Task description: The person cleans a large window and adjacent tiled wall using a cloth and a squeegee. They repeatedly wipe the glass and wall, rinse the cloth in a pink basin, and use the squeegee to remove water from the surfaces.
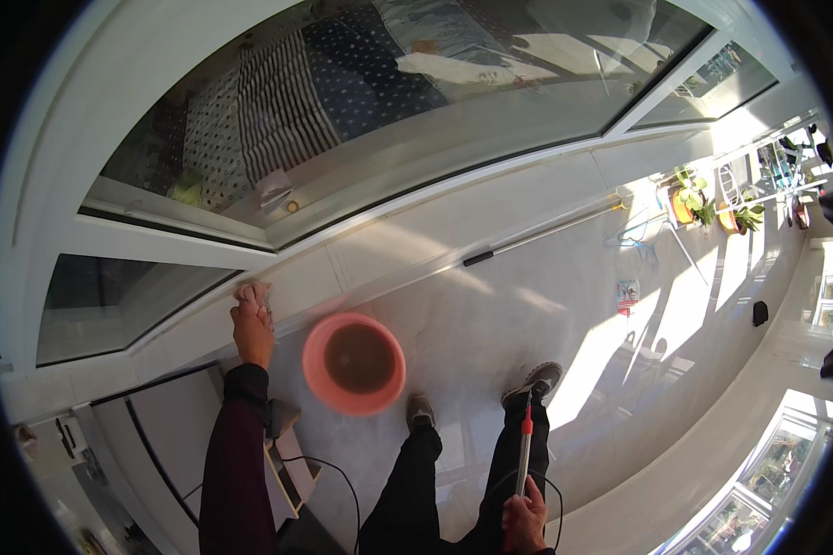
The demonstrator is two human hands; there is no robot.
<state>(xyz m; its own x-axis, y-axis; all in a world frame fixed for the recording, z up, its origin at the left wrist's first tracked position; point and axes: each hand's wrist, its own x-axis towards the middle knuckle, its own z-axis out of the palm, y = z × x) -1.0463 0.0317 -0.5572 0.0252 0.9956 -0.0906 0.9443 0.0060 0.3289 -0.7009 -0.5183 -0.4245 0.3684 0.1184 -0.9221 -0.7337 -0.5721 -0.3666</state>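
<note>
My left hand [253,329] presses a pinkish cloth [266,294] against the white tiled ledge just below the window frame. The fingers cover most of the cloth. Down by my right leg, my right hand [526,515] grips a metal pole with red ends [524,451]; its thin tip points away from me, over my shoe. A pink plastic bucket [314,392] stands on the floor to the right of my left arm. Dark, murky water [359,359] lies in it.
A pole with a black grip [541,234] lies along the wall base. Further right are blue hangers [635,236], potted plants [687,198] and a printed packet [627,295]. A grey cabinet [173,409] stands at lower left. A black cable [340,472] runs near my legs.
</note>
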